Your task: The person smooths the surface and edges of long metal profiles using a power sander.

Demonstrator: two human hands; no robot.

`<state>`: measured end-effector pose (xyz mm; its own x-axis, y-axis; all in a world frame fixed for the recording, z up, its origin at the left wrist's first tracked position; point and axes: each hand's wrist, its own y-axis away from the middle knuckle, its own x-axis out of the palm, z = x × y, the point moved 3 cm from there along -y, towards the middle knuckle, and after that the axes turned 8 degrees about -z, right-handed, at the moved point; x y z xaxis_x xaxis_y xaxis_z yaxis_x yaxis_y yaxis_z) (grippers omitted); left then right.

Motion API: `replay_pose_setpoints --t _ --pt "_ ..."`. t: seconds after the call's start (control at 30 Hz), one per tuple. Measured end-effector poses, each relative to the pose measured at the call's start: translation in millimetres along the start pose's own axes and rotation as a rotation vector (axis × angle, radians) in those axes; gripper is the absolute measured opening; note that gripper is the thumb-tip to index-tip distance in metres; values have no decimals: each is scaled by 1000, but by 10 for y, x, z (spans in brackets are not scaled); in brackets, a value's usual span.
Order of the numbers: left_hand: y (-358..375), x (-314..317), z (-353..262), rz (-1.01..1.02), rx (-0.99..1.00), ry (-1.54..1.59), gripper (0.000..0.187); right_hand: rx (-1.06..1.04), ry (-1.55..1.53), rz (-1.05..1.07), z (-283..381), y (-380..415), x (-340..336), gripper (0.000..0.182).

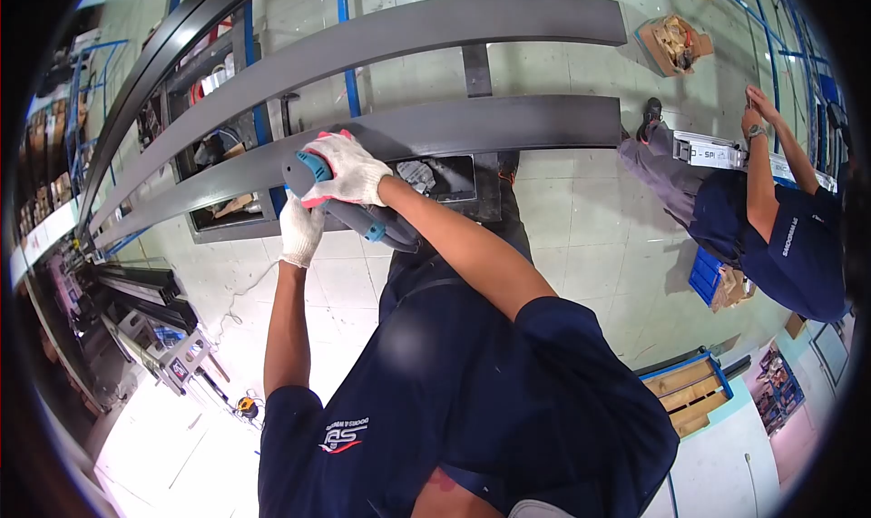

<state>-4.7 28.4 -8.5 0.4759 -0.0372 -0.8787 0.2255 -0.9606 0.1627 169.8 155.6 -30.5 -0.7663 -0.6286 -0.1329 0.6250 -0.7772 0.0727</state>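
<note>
A blue and grey hand-held power tool (356,217) is at the near dark grey metal bar (508,122), its rounded grey end pointing left; its exact kind is hard to make out. My right hand (347,168), in a white knitted glove with red-pink fingertips, is closed over the top of the tool. From below, my left hand (300,231), gloved too, grips the tool near its rounded end, with its fingers partly hidden. Whether the tool touches the bar cannot be seen. A second grey bar (435,26) runs alongside, farther out.
Under the bars stands a dark workbench frame (476,69) with trays of tools and parts. Blue uprights (347,55) rise between the bars. A co-worker (739,219) handles something thin on the right. A cardboard box (673,46) and a blue crate (705,275) sit on the floor.
</note>
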Motion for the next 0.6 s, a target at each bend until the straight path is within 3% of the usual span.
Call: replay_pose_setpoints --t 0.07,0.13,0.3,0.43,0.5,0.6 --pt "22 164 -102 33 64 13 37 37 24 -39 -41 160 -193 97" --pt "-53 -225 -188 -20 107 -91 36 -64 -21 -84 161 47 -125 98" --pt "-75 664 -1510 -1 251 32 38 -48 48 -246 -256 1054 -1364 95" --pt "-134 1230 -2542 143 365 67 67 26 -39 -400 -439 1909 -2360 96" --pt "-176 1385 -3143 224 434 57 78 121 -245 -506 -571 2340 -2745 93" --pt "-313 1774 -3769 225 608 40 81 138 -421 -693 -602 2721 -3292 91"
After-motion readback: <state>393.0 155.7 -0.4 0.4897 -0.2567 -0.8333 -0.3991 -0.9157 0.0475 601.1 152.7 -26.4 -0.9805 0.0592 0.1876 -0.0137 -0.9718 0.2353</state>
